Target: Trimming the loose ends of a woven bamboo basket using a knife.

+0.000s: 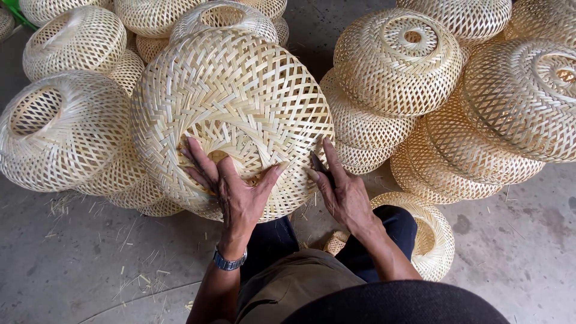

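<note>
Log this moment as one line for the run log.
left hand: flat on woven bamboo shade | right hand: at shade's edge, dark tool between fingers | around: piled shades on concrete floor

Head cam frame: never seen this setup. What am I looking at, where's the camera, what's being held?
There is no machine here: a person works with two bare hands. The single camera sits on the person's head and looks down, so the arms reach in from the bottom edge and the knees show below.

The left hand, with a wristwatch on that wrist, lies spread on a large round woven bamboo shade, fingers at its central opening. The right hand presses on the shade's lower right edge and seems to hold a small dark tool; I cannot tell what kind.

Around it, on the concrete floor, lie piles of similar woven shades, one smaller shade by the right knee, plus bamboo scraps.
</note>
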